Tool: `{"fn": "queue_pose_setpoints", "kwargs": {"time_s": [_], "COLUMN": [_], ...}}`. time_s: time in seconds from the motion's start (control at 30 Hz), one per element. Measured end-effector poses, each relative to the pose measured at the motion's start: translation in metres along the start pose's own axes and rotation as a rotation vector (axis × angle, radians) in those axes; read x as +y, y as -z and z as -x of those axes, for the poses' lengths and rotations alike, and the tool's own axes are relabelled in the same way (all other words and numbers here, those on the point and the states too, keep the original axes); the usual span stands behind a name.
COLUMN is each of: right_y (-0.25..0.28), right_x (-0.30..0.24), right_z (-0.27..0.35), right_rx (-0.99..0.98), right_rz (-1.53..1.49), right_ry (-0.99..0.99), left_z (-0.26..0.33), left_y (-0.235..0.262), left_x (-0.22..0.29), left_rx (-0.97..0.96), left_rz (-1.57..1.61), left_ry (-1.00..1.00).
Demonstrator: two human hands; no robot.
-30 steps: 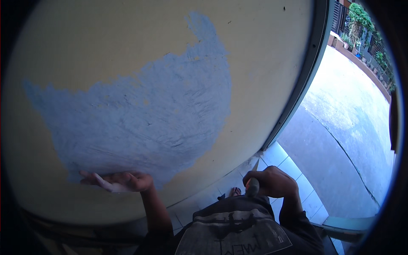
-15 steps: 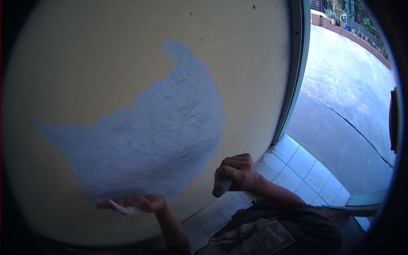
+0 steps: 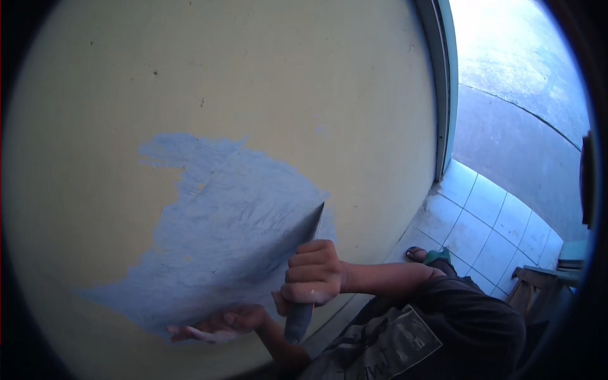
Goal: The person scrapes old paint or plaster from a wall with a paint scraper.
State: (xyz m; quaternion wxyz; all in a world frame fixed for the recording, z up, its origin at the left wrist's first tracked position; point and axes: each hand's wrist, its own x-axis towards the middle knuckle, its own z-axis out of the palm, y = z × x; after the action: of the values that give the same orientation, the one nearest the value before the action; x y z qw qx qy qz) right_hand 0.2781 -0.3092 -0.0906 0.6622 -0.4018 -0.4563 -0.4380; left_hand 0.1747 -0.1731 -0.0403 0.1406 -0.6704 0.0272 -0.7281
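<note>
One grey patch [image 3: 221, 215] is spread, yellow wall [image 3: 304, 82] around it uncovered; right hand [image 3: 312, 271] clamps scraper [image 3: 299, 322], left hand [image 3: 223, 324] below patch seems uncurled.

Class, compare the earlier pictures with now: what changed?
The right hand moved leftward, bringing its bladed tool from before the torso to the right side of the blue-grey patch. Its grip stayed; the left hand stayed palm-up by the patch's lower edge.

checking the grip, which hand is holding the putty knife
The right hand, closed around the putty knife; the left hand lies open, apart from it, farther left.
</note>
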Motion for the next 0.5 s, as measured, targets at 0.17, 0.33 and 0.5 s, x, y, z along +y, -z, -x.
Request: {"fn": "queue_pose_setpoints", "kwargs": {"time_s": [0.17, 0.33, 0.5], "right_y": [0.004, 0.007, 0.004], "right_x": [-0.002, 0.018, -0.006], "right_z": [0.006, 0.017, 0.010], "right_rx": [-0.094, -0.115, -0.017], "right_rz": [-0.059, 0.005, -0.098], "right_ry": [0.027, 0.048, 0.022], "left_z": [0.009, -0.003, 0.000], "left_y": [0.017, -0.021, 0.027], "left_x": [-0.019, 0.013, -0.032], "left_rx": [-0.040, 0.018, -0.066], "left_rz": [-0.030, -0.008, 0.045], "left_ry": [0.018, 0.089, -0.135]}}
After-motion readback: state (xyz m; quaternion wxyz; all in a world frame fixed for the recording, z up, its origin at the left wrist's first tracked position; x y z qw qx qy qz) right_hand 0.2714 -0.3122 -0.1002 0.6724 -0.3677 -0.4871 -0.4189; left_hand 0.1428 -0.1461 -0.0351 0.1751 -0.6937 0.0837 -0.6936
